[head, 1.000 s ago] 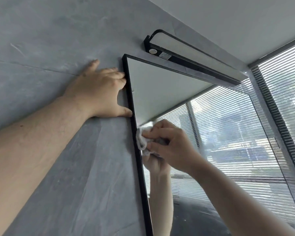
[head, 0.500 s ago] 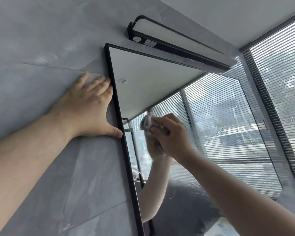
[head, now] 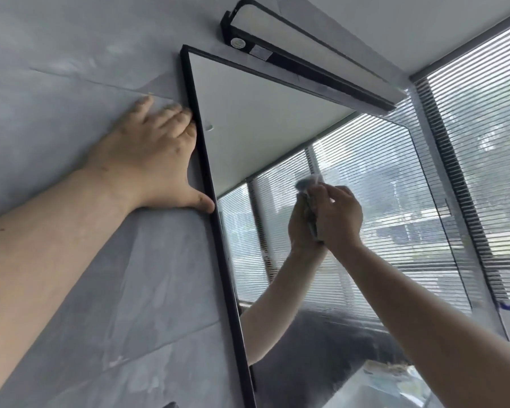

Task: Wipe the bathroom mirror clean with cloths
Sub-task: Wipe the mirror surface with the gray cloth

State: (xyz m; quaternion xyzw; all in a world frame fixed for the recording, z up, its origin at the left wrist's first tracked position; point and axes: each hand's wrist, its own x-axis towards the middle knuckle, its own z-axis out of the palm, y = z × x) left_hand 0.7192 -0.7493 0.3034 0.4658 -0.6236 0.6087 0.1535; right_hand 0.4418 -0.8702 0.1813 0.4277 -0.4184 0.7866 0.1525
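Blurred pale cloth (head: pixel 308 184), seemingly bunched, pinched in right hand (head: pixel 337 219) on black-framed mirror (head: pixel 262 119); left hand (head: pixel 150 163) splayed flat beside its frame.

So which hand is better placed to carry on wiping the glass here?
The right hand. It holds the cloth pressed against the mirror, well inside the frame. The left hand lies flat on the grey wall beside the frame, with no cloth, seemingly bracing.
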